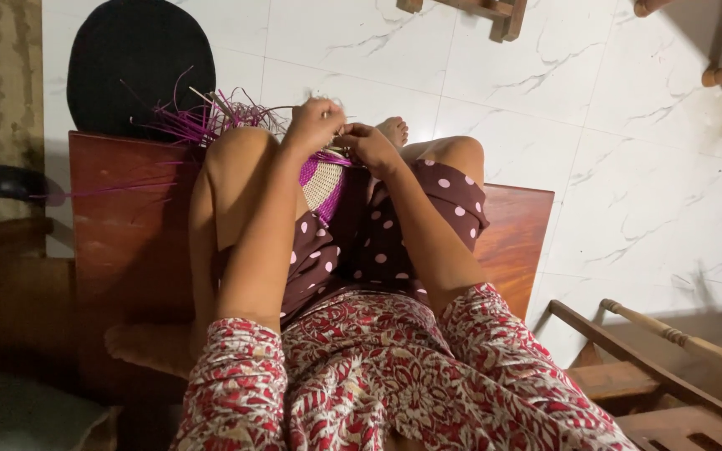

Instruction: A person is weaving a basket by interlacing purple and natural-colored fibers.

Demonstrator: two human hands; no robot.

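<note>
A half-woven basket (324,182) in cream and purple rests between my raised knees, with loose purple strands (202,121) fanning out to the left above my left knee. My left hand (312,124) pinches strands at the basket's top edge. My right hand (369,144) grips the rim just beside it, fingers curled around the weave. Both hands touch the basket and nearly meet each other. My bare foot (393,129) shows just beyond the hands.
I sit on a reddish wooden seat (119,217) over a white marble-tile floor (628,167). A round black cushion (139,63) lies at the upper left. Wooden furniture frames (653,359) stand at the lower right and along the top edge.
</note>
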